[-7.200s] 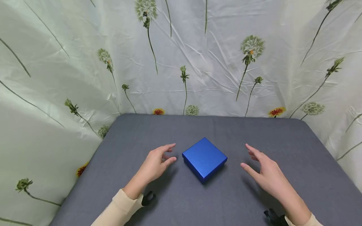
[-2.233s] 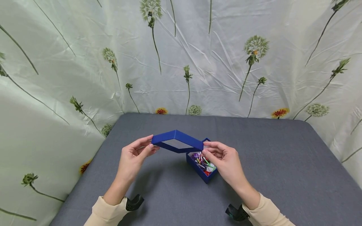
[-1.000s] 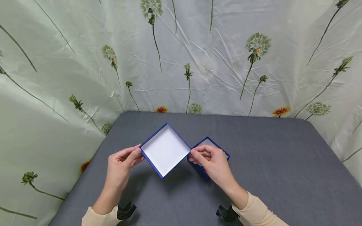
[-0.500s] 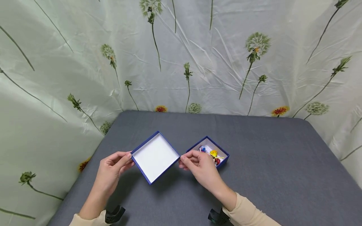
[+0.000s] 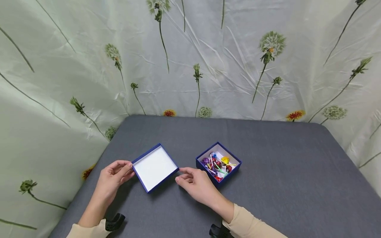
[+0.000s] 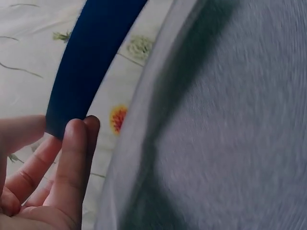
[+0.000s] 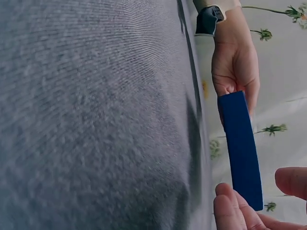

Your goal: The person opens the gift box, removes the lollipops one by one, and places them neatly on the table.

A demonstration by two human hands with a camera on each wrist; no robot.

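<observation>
A blue box lid (image 5: 154, 168) lies inside-up, its white inner face showing, and is held over the left half of the table. At its left corner my left hand (image 5: 111, 177) pinches the edge between thumb and fingers; the left wrist view shows fingertips (image 6: 74, 139) on the blue side wall. My right hand (image 5: 197, 186) has its fingers at the lid's right corner, while the thumb (image 7: 290, 182) stands away from the wall in the right wrist view. Right of the lid sits the open blue box (image 5: 224, 180) with several wrapped lollipops (image 5: 218, 165) inside.
A grey cloth-covered table (image 5: 282, 172) lies under everything, its far edge against a white curtain (image 5: 232, 59) printed with flowers. Each wrist carries a black strapped device (image 5: 114, 222).
The lid, lifted off the box earlier and turned inside-up, has moved left and lower with both hands. My right thumb has come off its corner. The box's lollipops are now uncovered.
</observation>
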